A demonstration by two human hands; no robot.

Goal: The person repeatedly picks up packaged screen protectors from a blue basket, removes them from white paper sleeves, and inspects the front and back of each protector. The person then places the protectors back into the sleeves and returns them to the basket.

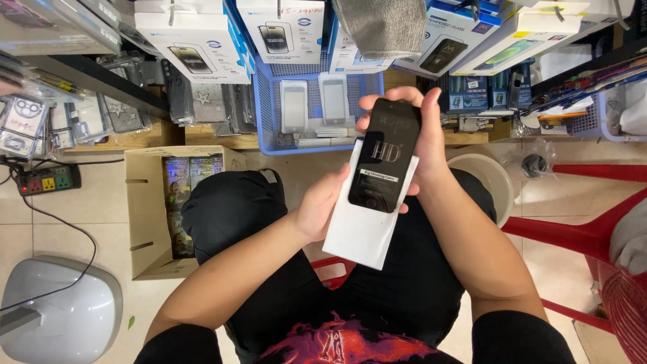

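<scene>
My left hand [322, 205] grips the left edge of a white flat sleeve [364, 232], held tilted over my lap. My right hand [421, 131] holds a black glossy screen protector sheet [384, 158] that lies over the upper part of the sleeve, fingers curled around its top and right edge. Both hands are close together above my knees in black trousers.
A blue basket [266, 101] with white phone-shaped packs stands ahead. White product boxes [195, 40] hang above it. An open cardboard box [145, 216] sits at left, a power strip [47, 180] beyond it, a white bucket [492, 178] and red stool [586, 232] at right.
</scene>
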